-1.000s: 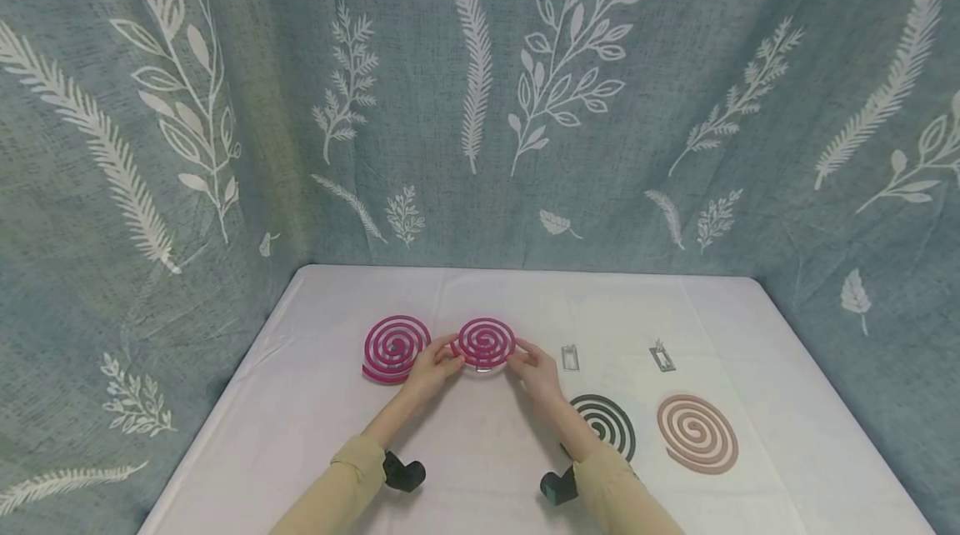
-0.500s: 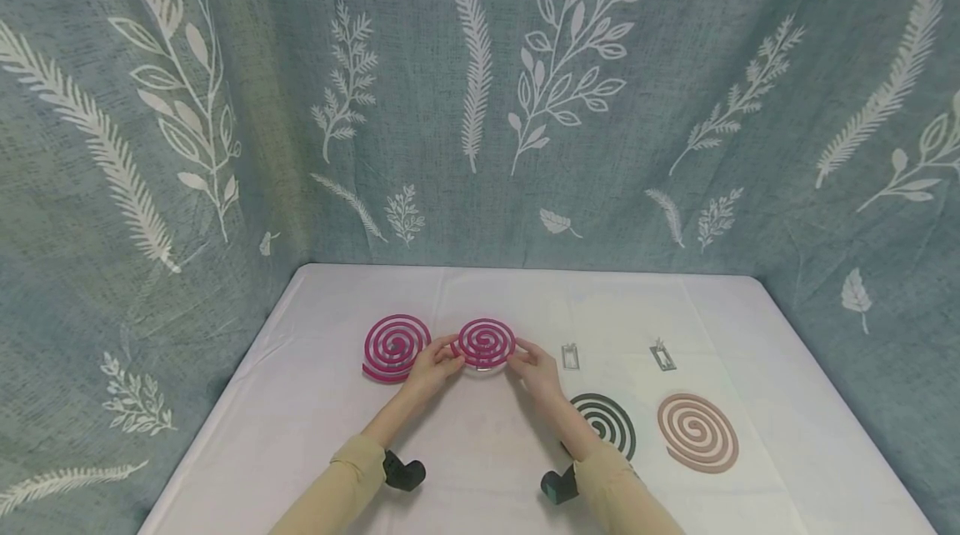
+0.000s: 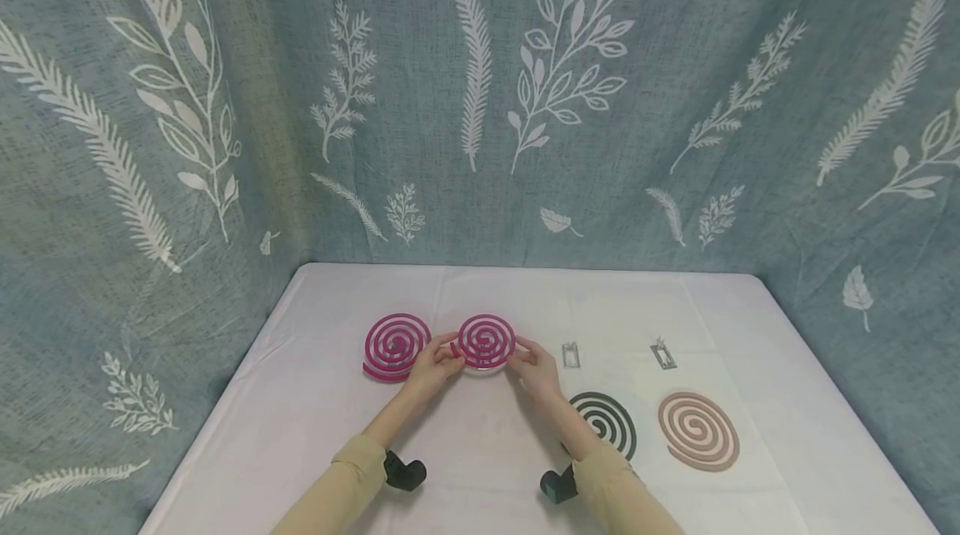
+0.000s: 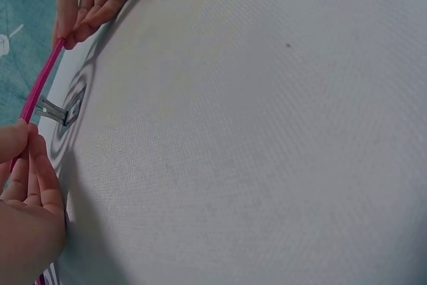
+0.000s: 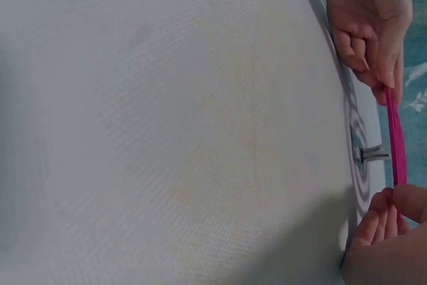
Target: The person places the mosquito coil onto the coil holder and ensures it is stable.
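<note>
In the head view a magenta mosquito coil (image 3: 486,341) is held flat over the table between both hands. My left hand (image 3: 431,370) pinches its left edge between thumb and fingers; my right hand (image 3: 537,370) pinches the right edge. Seen edge-on in the left wrist view, the coil (image 4: 43,79) hovers above a small metal coil stand (image 4: 72,110). The stand's upright prong points up at the coil's underside. The right wrist view shows the same coil (image 5: 396,139) and stand (image 5: 369,154), the prong's tip close to the coil.
Another magenta coil (image 3: 387,375) lies left of the left hand. Two metal stands (image 3: 571,356) (image 3: 663,354) lie on the right. Nearer, a dark green coil (image 3: 621,412) is partly under the right forearm, beside a brown coil (image 3: 697,432). White cloth covers the table (image 3: 300,435).
The held coil has tipped slightly, its far edge rising a little and showing more of its face. Both hands keep their grip and have hardly moved.
</note>
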Tool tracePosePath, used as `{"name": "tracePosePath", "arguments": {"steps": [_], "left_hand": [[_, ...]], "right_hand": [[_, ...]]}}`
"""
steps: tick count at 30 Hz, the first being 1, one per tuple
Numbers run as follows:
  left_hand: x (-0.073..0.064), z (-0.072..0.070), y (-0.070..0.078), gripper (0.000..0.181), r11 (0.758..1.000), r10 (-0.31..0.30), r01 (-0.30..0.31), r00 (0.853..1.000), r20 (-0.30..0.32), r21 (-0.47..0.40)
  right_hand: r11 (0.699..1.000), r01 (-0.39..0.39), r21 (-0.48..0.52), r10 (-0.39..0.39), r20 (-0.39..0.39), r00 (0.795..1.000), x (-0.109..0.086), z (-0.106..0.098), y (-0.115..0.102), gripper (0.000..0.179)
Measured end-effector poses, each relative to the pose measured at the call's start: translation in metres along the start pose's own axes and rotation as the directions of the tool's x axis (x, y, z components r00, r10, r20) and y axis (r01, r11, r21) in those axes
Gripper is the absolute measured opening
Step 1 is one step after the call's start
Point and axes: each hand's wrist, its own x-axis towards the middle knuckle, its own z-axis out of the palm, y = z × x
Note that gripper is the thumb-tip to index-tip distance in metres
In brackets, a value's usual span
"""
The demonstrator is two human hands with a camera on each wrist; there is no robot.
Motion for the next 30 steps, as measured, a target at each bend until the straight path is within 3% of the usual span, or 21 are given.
{"name": "tracePosePath", "arguments": {"steps": [30], "left_hand": [[-0.0001, 0.0006, 0.0004, 0.047, 0.998, -0.031, 0.031, 1.0, -0.004, 0.052]], "right_hand": [[0.999, -0.04, -0.018, 0.04, -0.001, 0.999, -0.0003, 0.0, -0.0029, 0.044]]}}
